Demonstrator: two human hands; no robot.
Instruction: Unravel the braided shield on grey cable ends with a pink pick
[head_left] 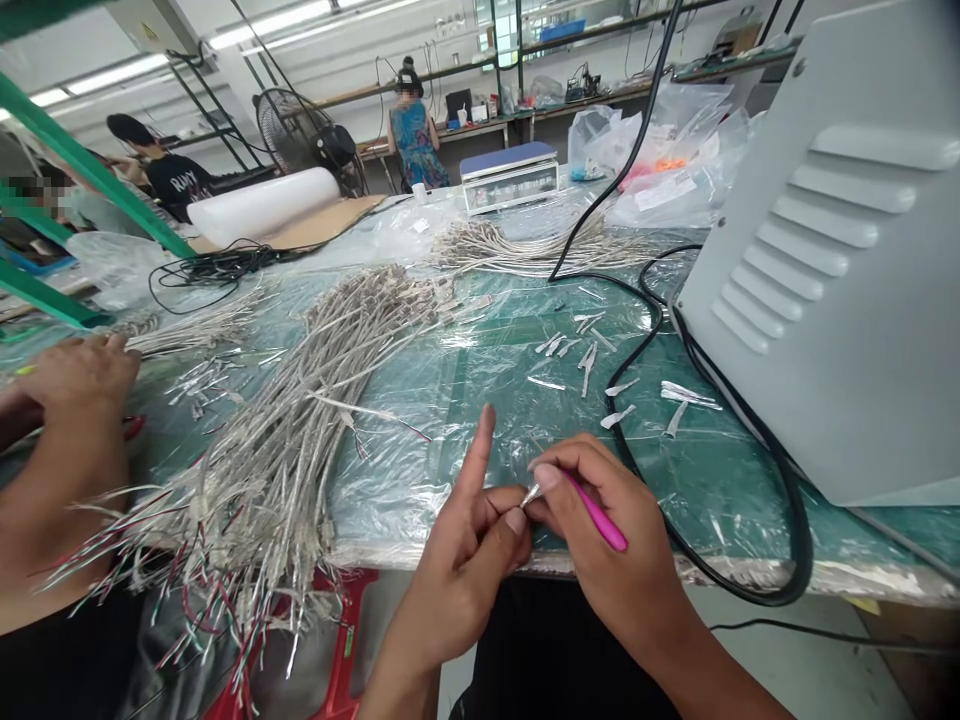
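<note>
Near the table's front edge, my left hand pinches something small between thumb and fingers, its index finger pointing up. What it pinches is mostly hidden. My right hand grips a slim tool with a bright pink handle, its tip close to the left fingertips. A small silvery piece shows between the two hands; whether it is the tool's tip or foil I cannot tell. Left of my hands lies a large bundle of grey braided cables, their stripped ends with thin coloured wires hanging over the edge.
Silvery foil scraps lie on the film-covered table. At the right stands a grey louvred metal housing with a thick black cable looping before it. Another person's hand rests at the left. More cables and a scale are behind.
</note>
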